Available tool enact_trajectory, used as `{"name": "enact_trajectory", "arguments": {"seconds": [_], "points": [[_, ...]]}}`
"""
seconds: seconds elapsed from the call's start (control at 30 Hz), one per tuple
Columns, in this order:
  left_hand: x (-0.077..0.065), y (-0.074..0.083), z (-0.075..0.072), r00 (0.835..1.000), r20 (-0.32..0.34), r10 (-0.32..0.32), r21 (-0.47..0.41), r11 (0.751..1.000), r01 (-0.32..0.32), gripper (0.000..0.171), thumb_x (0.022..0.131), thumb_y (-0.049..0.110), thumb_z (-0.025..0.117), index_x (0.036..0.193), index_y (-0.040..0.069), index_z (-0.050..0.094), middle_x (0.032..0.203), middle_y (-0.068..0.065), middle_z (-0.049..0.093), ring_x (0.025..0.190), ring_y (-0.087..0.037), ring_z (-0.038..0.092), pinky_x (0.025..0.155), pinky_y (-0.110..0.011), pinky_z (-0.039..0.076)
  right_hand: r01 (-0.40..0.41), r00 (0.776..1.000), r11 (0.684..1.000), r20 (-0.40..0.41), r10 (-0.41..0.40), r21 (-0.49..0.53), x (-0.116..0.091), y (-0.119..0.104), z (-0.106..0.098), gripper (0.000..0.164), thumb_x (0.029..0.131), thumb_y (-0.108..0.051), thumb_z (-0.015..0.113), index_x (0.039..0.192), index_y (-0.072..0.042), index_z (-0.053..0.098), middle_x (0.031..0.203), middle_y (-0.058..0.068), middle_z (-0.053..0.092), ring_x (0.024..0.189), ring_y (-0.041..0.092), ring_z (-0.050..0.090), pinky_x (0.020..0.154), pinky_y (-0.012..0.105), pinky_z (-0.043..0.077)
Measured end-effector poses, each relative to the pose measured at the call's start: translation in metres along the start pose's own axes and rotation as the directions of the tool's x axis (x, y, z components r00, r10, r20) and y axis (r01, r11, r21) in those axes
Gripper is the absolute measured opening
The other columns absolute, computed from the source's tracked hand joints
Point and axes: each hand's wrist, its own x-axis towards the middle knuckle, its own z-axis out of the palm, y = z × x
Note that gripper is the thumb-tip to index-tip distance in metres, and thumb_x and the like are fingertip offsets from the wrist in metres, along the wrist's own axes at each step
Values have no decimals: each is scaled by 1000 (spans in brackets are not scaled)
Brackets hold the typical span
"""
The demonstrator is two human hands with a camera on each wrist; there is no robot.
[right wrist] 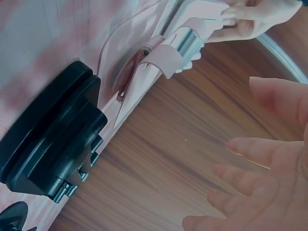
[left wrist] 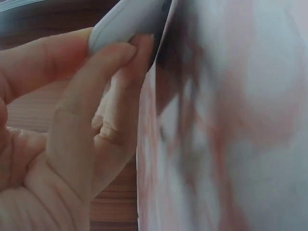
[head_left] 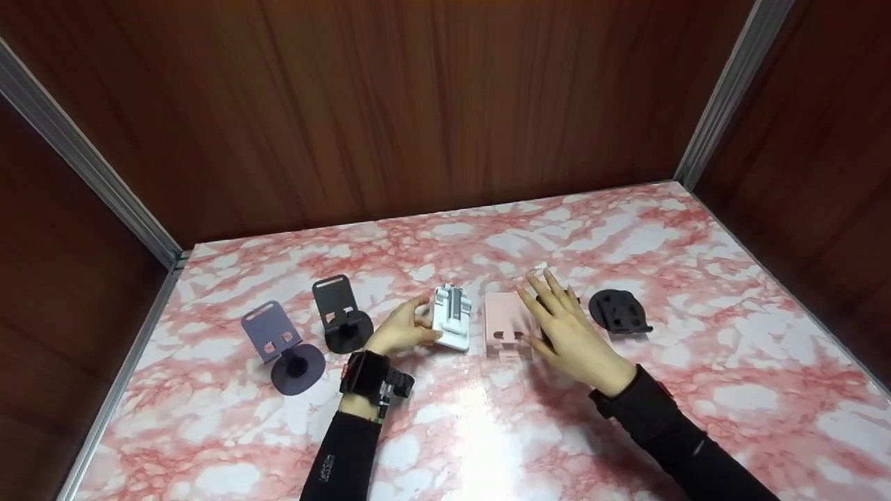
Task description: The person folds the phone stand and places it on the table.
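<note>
White blocky stand point(head_left: 452, 321) pinched in the left hand point(head_left: 399, 328); right hand point(head_left: 572, 337) splayed, ungripping, near smooth pink stand point(head_left: 500, 314)

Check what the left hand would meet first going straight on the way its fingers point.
Past the white stand it holds, the left hand would probably meet the pink stand, next along to the right; relative height is hard to judge.

a booth-like workspace: wood-grain panels point(head_left: 431, 104), metal corner strips point(head_left: 87, 160), pink-marbled tabletop point(head_left: 431, 452).

There are six phone stands point(head_left: 452, 316) and two hands point(head_left: 398, 328).
</note>
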Motion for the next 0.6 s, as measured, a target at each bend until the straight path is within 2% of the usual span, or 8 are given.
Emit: {"name": "enact_trajectory", "arguments": {"seconds": [0.17,0.3,0.47,0.6], "points": [[2,-6,-3,1000,25,-2,55,998,1,55,79,-10,67,131,-17,47,88,-17,66,78,-17,62,74,-28,57,-2,1000,1000,14,2,-8,0,0,2,77,90,-17,71,151,-1,27,157,20,18,143,44,10,109,68,16],[2,-6,-3,1000,-12,-27,134,991,29,45,76,-6,72,119,-14,59,86,-14,68,74,-16,64,70,-26,57,-3,1000,1000,29,3,-18,-1,0,2,78,89,-16,71,151,0,27,157,21,17,143,44,10,108,68,16],[-1,-2,-1,999,-34,-24,230,973,31,39,74,3,77,110,-10,66,80,-10,68,68,-14,63,63,-24,56,-8,999,1000,43,9,-17,-1,0,2,79,89,-16,71,152,-1,26,157,21,17,143,43,9,108,68,16],[-5,2,-2,998,-55,-14,295,955,29,40,78,10,77,112,-8,68,86,-10,70,74,-14,64,65,-23,53,-8,998,1000,56,9,-8,-2,0,2,78,91,-18,70,152,-2,25,157,22,16,143,43,7,109,68,14]]}}
